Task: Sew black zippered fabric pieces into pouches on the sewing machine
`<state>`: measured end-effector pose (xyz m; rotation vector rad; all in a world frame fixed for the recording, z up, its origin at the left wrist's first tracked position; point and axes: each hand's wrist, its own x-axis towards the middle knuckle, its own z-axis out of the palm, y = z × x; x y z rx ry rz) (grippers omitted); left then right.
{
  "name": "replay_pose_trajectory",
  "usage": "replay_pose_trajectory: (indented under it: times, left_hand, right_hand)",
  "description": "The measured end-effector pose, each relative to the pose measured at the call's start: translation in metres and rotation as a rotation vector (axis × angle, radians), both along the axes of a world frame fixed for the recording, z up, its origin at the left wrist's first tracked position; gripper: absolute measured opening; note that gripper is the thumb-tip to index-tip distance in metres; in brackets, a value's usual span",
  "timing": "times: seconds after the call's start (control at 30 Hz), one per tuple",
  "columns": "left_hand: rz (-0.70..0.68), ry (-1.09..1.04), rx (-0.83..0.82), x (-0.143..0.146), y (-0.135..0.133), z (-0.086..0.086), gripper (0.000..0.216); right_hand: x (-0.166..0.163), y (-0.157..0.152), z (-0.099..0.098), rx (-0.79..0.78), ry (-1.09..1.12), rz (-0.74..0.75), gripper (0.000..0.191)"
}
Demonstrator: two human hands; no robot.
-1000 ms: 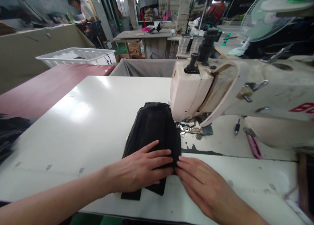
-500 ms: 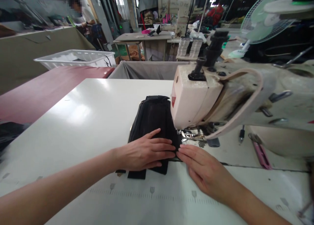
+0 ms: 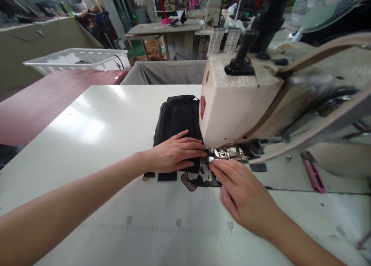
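A black fabric piece (image 3: 179, 115), layered and with a zipper-like edge along its left side, lies flat on the white table, its right edge at the sewing machine (image 3: 226, 99). My left hand (image 3: 174, 154) rests flat on its near part, fingers stretched towards the machine. Black strap ends (image 3: 167, 176) stick out below that hand. Close to the metal presser foot (image 3: 223, 154), my right hand (image 3: 246, 192) lies on the machine bed with fingers extended side by side; its fingertips are just right of the fabric. The needle itself is hidden.
Pink-handled snips (image 3: 314, 177) lie right of the machine head. A printed ruler scale (image 3: 179, 222) runs along the table's near side. Beyond the table stand a grey cloth-lined bin (image 3: 171, 73) and a white plastic basket (image 3: 78, 55). A person (image 3: 89, 16) is at the back left.
The fabric has slid away from me along the machine, with my left hand moving along on it. More of the metal bed plate shows in front. My right hand has shifted slightly forward.
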<state>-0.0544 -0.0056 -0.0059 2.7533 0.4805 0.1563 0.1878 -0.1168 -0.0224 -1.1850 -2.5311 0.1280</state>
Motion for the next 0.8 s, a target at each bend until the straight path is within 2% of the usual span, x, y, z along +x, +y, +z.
replay_pose_trajectory:
  times: [0.17, 0.27, 0.33, 0.4, 0.47, 0.57, 0.63, 0.7, 0.77, 0.8]
  left_hand:
    - [0.045, -0.012, -0.013, -0.002, 0.01, -0.003, 0.04]
    - [0.212, -0.061, 0.016, -0.001, 0.008, -0.001, 0.04]
    - [0.318, 0.0, 0.101, 0.002, -0.005, 0.005, 0.042]
    - [0.372, 0.149, 0.199, 0.008, -0.028, 0.013, 0.05]
    - [0.446, 0.258, 0.256, 0.014, -0.055, 0.018, 0.055]
    - [0.507, 0.186, 0.274, 0.013, -0.083, 0.012, 0.053]
    - [0.407, 0.083, 0.255, 0.008, -0.086, 0.005, 0.049]
    - [0.199, 0.041, 0.173, 0.002, -0.081, 0.0, 0.05]
    - [0.061, 0.068, 0.074, -0.001, -0.076, -0.001, 0.053]
    - [0.058, 0.085, 0.043, 0.0, -0.076, 0.0, 0.055]
  right_hand:
    - [0.001, 0.001, -0.003, 0.018, 0.043, 0.005, 0.044]
    - [0.0, 0.001, -0.005, -0.013, 0.133, 0.002, 0.043]
    - [0.001, -0.004, -0.004, -0.119, 0.281, -0.029, 0.042]
    - [0.004, -0.012, 0.003, -0.355, 0.55, -0.128, 0.041]
    - [0.008, -0.021, 0.014, -0.687, 0.905, -0.295, 0.04]
    - [0.01, -0.031, 0.033, -1.17, 1.317, -0.463, 0.036]
    - [0.006, -0.034, 0.042, -1.449, 1.409, -0.467, 0.031]
    - [-0.001, -0.034, 0.046, -1.672, 1.378, -0.449, 0.023]
    - [-0.009, -0.032, 0.046, -1.724, 1.27, -0.451, 0.024]
    - [-0.012, -0.029, 0.045, -1.667, 1.208, -0.454, 0.028]
